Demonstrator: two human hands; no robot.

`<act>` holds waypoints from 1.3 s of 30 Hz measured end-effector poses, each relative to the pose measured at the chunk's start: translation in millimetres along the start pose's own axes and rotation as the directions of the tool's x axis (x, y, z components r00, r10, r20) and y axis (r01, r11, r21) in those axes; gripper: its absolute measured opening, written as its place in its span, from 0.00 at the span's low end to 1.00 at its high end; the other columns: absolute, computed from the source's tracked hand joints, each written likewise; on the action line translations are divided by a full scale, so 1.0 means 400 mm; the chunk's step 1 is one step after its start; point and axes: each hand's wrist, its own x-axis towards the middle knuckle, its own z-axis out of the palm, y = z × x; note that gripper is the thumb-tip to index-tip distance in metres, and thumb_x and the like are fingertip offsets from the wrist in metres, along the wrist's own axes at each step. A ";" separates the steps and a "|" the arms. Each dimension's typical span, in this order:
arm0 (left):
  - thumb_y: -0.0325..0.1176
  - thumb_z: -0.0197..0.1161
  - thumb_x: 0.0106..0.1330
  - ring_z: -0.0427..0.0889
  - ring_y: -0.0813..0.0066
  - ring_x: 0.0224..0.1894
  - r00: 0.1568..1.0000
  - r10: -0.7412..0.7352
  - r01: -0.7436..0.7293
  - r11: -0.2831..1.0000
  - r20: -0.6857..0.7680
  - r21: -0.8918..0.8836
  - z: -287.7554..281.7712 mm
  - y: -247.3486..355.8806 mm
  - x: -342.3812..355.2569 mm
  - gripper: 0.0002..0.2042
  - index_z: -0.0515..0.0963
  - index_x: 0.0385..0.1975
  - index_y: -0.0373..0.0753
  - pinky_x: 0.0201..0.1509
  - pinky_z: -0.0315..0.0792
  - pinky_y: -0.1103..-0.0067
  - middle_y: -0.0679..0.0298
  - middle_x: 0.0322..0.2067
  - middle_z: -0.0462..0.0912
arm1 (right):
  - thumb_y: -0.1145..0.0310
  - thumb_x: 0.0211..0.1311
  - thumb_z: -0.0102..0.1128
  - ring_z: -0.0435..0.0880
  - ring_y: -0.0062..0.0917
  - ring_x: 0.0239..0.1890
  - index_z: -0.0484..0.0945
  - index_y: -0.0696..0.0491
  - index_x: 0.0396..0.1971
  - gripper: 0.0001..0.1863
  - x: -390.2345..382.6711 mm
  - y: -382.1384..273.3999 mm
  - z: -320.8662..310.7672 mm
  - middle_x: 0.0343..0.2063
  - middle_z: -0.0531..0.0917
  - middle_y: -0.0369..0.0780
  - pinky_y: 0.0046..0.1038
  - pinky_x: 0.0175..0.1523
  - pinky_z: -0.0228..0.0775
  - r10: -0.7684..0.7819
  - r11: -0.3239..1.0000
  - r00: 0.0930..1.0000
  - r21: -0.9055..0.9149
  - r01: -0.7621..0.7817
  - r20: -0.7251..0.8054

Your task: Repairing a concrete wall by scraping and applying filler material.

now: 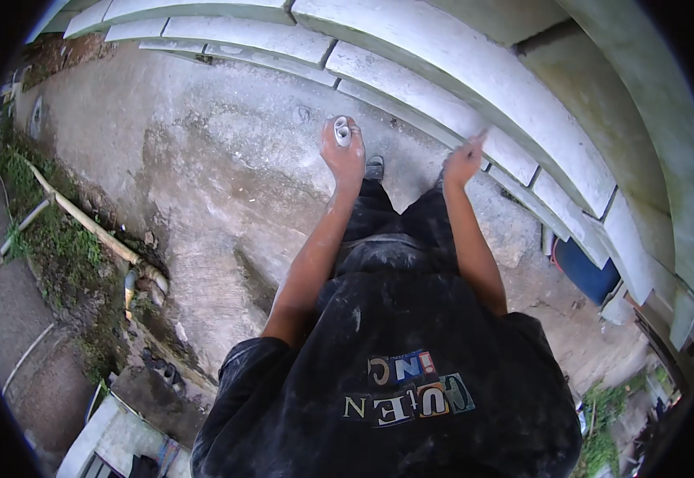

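My left hand (345, 159), dusted white, is closed around a small white roll (342, 131) that looks like folded sheet or cloth; its exact kind is unclear. It is held up in front of me, over the concrete ground. My right hand (463, 163) reaches to the edge of the long pale slabs (430, 84), which lie in stepped rows ahead and to my right. Its fingertips are blurred over the lower slab. Whether they touch it, or hold anything, I cannot make out. White dust also marks my dark shirt and trousers.
Stained concrete ground (203, 159) stretches ahead and to the left. A pale pipe (92, 219) runs along a weedy edge at the left. A dark blue container (584, 269) stands at the right beneath the slabs. My shoe (374, 169) shows below my left hand.
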 end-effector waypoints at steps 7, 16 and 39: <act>0.27 0.66 0.67 0.79 0.48 0.35 0.981 -0.194 0.194 0.981 0.001 -0.033 0.028 -0.020 -0.056 0.05 0.78 0.36 0.32 0.41 0.72 0.60 0.51 0.31 0.79 | 0.68 0.74 0.52 0.84 0.58 0.38 0.81 0.53 0.58 0.18 -0.194 0.005 0.198 0.39 0.86 0.57 0.49 0.47 0.78 -0.275 0.627 0.336 -0.097 0.773 0.901; 0.28 0.67 0.69 0.82 0.54 0.34 0.950 -0.289 0.282 0.957 -0.118 -0.075 -0.005 -0.073 -0.125 0.05 0.80 0.38 0.33 0.41 0.75 0.64 0.53 0.32 0.82 | 0.73 0.78 0.45 0.71 0.17 0.21 0.76 0.55 0.64 0.20 -0.036 0.007 0.013 0.22 0.79 0.32 0.22 0.28 0.68 -0.185 0.982 0.948 0.009 0.190 0.259; 0.28 0.64 0.76 0.73 0.84 0.31 0.671 -0.683 0.491 0.701 -0.289 -0.517 0.196 -0.189 -0.293 0.05 0.79 0.41 0.33 0.37 0.69 0.84 0.69 0.31 0.77 | 0.66 0.82 0.52 0.71 0.11 0.26 0.74 0.51 0.70 0.22 -0.150 -0.127 0.203 0.28 0.73 0.27 0.19 0.30 0.69 0.145 0.989 0.379 -0.123 -0.082 0.914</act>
